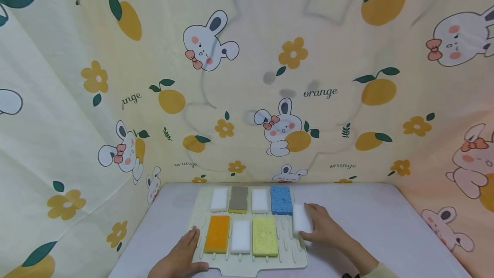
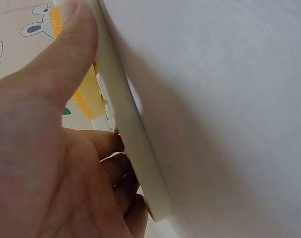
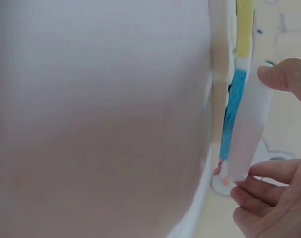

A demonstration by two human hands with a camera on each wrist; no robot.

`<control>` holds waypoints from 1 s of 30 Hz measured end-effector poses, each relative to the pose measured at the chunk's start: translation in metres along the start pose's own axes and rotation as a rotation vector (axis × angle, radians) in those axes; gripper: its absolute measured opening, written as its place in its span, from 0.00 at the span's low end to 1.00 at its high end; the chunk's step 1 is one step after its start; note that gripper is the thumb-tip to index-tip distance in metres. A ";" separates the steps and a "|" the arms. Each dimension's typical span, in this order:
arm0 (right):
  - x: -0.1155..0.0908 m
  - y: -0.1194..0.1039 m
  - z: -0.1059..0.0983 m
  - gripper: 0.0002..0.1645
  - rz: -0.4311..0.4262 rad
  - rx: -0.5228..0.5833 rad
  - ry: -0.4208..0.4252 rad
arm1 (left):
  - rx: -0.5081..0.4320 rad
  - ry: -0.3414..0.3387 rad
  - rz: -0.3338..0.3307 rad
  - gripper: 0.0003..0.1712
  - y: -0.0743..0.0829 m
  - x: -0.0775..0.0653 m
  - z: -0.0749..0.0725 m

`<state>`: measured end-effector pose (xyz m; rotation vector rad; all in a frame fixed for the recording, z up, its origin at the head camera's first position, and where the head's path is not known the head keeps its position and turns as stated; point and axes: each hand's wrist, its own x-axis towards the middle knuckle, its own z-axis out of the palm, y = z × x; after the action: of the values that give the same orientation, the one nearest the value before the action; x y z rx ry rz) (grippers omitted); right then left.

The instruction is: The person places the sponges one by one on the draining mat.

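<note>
A pale ribbed drying board (image 1: 287, 261) lies on the table, bearing two rows of sponges. My right hand (image 1: 325, 226) pinches a white sponge block (image 1: 302, 219) between thumb and fingers at the board's right side. In the right wrist view the white block stands out above a blue sponge (image 3: 232, 111), held at its two ends. My left hand (image 1: 180, 255) rests along the board's left edge near its front corner, fingers fairly straight. The left wrist view shows the thumb (image 2: 73, 49) and fingers touching the board's edge.
The back row has a white block (image 1: 219, 199), a grey-brown sponge (image 1: 238, 197), another white block (image 1: 260, 200) and the blue sponge. In front lie an orange sponge (image 1: 217, 234), a white block (image 1: 241, 237) and a yellow-green sponge (image 1: 265, 236). A printed curtain (image 1: 247, 76) surrounds the table (image 1: 366, 213).
</note>
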<state>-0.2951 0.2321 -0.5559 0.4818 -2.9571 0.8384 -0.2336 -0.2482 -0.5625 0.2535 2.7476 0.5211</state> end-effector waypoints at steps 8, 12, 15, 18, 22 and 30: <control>-0.013 -0.021 0.006 0.69 -0.028 0.024 -0.019 | 0.020 0.012 -0.004 0.69 0.003 0.000 0.001; -0.017 -0.029 0.008 0.69 -0.033 0.034 -0.039 | 0.022 0.021 -0.005 0.68 0.003 0.000 0.001; -0.020 -0.033 0.009 0.69 -0.037 0.038 -0.049 | 0.018 0.019 -0.011 0.68 0.004 0.000 0.001; -0.024 -0.035 0.012 0.68 -0.052 0.034 -0.055 | 0.018 0.013 -0.018 0.69 0.005 0.000 0.000; -0.026 -0.038 0.015 0.67 -0.083 0.032 -0.067 | 0.021 0.019 -0.010 0.69 0.004 0.000 0.000; -0.027 -0.044 0.019 0.65 -0.095 0.013 -0.104 | 0.013 0.013 -0.025 0.70 0.002 0.002 0.001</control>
<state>-0.2556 0.1948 -0.5529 0.6812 -2.9946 0.8479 -0.2344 -0.2451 -0.5634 0.2195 2.7635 0.5006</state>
